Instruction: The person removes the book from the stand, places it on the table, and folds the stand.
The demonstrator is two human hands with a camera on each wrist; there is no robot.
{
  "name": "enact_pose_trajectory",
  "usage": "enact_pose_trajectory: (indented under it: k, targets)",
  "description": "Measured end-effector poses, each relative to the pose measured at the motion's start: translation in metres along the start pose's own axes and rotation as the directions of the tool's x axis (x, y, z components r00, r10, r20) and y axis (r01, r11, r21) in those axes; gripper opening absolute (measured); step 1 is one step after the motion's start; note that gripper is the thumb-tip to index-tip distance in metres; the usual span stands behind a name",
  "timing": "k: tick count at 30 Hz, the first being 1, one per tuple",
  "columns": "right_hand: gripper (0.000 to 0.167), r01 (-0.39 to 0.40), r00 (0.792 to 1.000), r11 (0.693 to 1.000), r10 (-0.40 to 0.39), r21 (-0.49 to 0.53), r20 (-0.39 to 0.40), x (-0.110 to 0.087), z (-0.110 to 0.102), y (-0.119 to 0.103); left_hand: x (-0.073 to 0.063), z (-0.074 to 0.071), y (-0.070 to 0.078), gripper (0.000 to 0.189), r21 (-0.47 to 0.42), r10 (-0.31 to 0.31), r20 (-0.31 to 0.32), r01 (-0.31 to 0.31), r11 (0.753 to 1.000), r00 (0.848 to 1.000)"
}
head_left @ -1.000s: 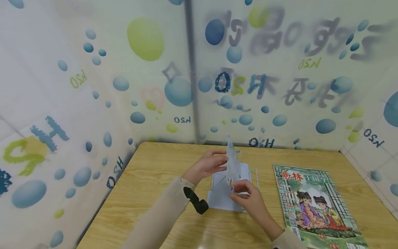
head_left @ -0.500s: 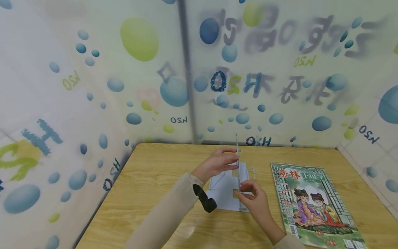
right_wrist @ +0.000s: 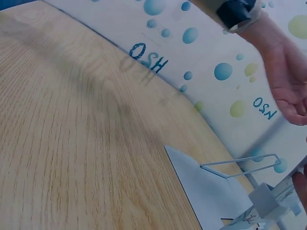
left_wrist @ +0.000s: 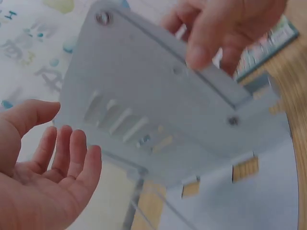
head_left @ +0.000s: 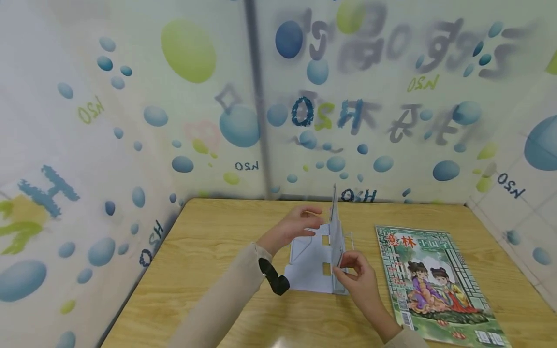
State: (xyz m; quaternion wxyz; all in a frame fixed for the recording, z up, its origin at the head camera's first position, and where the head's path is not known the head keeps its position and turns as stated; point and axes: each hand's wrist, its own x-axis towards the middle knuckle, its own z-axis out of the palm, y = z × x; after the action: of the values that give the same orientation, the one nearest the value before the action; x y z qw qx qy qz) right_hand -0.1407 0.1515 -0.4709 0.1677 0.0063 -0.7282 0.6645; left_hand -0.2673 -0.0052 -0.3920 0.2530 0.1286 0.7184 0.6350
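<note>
A light grey folding stand, like a book stand, has its panel (head_left: 336,237) raised on edge above a flat base plate (head_left: 306,275) with rectangular cutouts. My right hand (head_left: 359,278) pinches the panel's near edge between thumb and fingers. To the left of the panel, my left hand (head_left: 293,228) hovers with relaxed fingers, slightly apart from it. Slanted slots and screw heads mark the panel (left_wrist: 144,72) in the left wrist view, where the left palm (left_wrist: 43,191) faces up. From the base extends a thin wire leg (right_wrist: 240,165), seen in the right wrist view.
A green illustrated magazine (head_left: 439,285) lies on the right of the wooden table (head_left: 209,241). Patterned walls with bubbles and lettering stand close behind the table and at both sides. The left wrist carries a black strap (head_left: 273,278).
The panel has swung rightward, from its printed face showing to its plain grey face, uncovering the base cutouts. My left hand has let go and drawn back left; the right still pinches the edge.
</note>
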Motion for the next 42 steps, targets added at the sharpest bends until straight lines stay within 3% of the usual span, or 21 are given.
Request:
enact_pose_trajectory:
  k: [8, 15, 21, 25, 30, 42]
  targets:
    - [0.030, 0.043, 0.999, 0.999, -0.043, -0.006, 0.006, 0.000, -0.002, 0.003, -0.012, -0.028, -0.046, 0.023, 0.225, 0.061, -0.051, -0.048, 0.973, 0.997]
    - [0.032, 0.064, 0.998, 0.998, -0.064, -0.003, 0.003, 0.000, -0.002, 0.004, -0.015, -0.026, -0.080, 0.026, 0.251, 0.095, -0.032, -0.084, 0.964, 0.995]
    - [0.031, 0.050, 0.999, 0.999, -0.050, 0.001, -0.002, 0.000, -0.002, 0.002, -0.009, -0.013, -0.090, 0.020, 0.258, 0.144, -0.050, -0.126, 0.958, 0.988]
    - [0.031, 0.045, 0.999, 0.999, -0.045, 0.007, -0.006, -0.001, -0.002, 0.002, -0.003, -0.005, -0.094, 0.016, 0.281, 0.151, -0.079, -0.123, 0.952, 0.985]
    - [0.030, 0.066, 0.998, 0.998, -0.066, 0.021, 0.001, 0.000, -0.002, 0.003, 0.004, 0.003, -0.101, 0.012, 0.358, 0.146, -0.101, -0.101, 0.928, 0.984]
    - [0.032, 0.083, 0.996, 0.996, -0.083, 0.032, 0.009, 0.000, -0.002, 0.007, 0.016, 0.018, -0.110, 0.010, 0.494, 0.164, -0.062, -0.112, 0.862, 0.984]
